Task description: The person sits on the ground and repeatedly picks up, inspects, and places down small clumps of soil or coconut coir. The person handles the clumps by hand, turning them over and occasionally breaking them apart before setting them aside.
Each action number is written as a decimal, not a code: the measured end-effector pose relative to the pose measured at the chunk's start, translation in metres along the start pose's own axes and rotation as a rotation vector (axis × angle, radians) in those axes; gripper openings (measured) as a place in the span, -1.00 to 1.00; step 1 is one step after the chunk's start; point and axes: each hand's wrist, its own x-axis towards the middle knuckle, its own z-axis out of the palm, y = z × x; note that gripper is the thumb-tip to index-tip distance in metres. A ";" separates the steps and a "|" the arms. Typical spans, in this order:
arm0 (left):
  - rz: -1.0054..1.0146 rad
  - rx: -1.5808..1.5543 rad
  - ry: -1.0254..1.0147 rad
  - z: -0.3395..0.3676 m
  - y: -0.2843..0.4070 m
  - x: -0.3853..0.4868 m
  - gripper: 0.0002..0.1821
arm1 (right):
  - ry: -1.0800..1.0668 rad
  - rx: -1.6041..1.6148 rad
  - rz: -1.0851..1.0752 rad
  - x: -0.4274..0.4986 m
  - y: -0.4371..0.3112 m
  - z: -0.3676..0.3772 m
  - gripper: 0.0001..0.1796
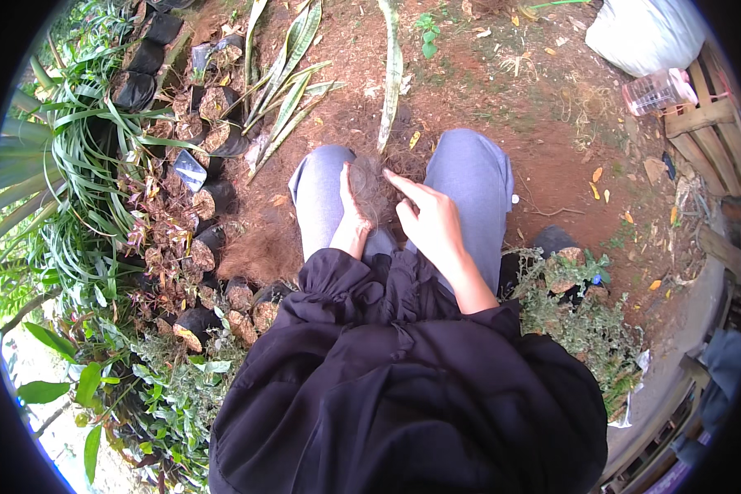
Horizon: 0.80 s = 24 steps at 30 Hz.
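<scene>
My left hand is cupped between my knees, palm turned inward, with a loose tuft of fine brown fibre, like coir, resting against it. My right hand is across from it, index finger stretched to the tuft's edge and thumb apart; whether the fingertip touches is unclear. Just beyond the tuft, a long variegated snake plant leaf has its lower end between my knees. More cut snake plant leaves lie on the soil ahead to the left. A larger heap of brown fibre sits beside my left thigh.
Black planting bags of brown growing medium line the left, beside strappy green plants. A phone-like flat object lies on the bags. Grey-leaved plants stand at right. Farther right are a pink bottle, wooden pallet and white sack.
</scene>
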 end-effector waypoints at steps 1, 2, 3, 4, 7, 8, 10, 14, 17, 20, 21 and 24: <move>-0.002 -0.005 -0.010 0.001 -0.002 0.003 -0.34 | 0.001 -0.061 -0.001 -0.004 0.001 0.002 -0.56; 0.001 -0.018 -0.016 0.000 -0.004 0.004 -0.35 | 0.121 0.015 -0.036 -0.009 -0.002 0.007 -0.54; 0.003 -0.031 -0.022 -0.001 -0.005 0.006 -0.35 | 0.132 -0.033 -0.077 -0.012 0.000 0.008 -0.54; 0.008 -0.030 -0.032 -0.002 -0.004 0.007 -0.36 | 0.144 -0.070 -0.112 -0.016 0.001 0.009 -0.53; -0.259 -0.253 -0.621 -0.017 0.004 0.019 -0.36 | -0.060 -0.324 -0.012 -0.023 0.013 0.025 -0.55; -0.129 -0.162 -0.210 -0.022 -0.001 0.021 -0.36 | -0.082 -0.356 -0.030 -0.023 0.018 0.026 -0.54; -0.018 -0.098 -0.060 -0.009 -0.006 0.017 -0.37 | -0.086 -0.304 -0.007 -0.015 0.013 0.018 -0.49; -0.034 -0.059 -0.135 -0.003 -0.002 0.007 -0.37 | -0.086 -0.279 0.013 -0.010 0.014 0.014 -0.42; -0.036 -0.083 -0.115 -0.014 -0.002 0.014 -0.35 | -0.128 -0.321 0.009 -0.008 0.013 0.015 -0.39; 0.020 0.014 0.097 0.010 -0.007 0.004 -0.37 | -0.138 -0.277 0.071 -0.005 0.002 0.011 -0.37; 0.006 0.004 0.072 0.008 -0.006 0.003 -0.37 | -0.221 -0.344 0.097 -0.002 0.003 0.007 -0.36; -0.029 -0.007 0.061 0.007 -0.007 0.004 -0.36 | -0.265 -0.354 0.119 0.010 0.001 -0.003 -0.31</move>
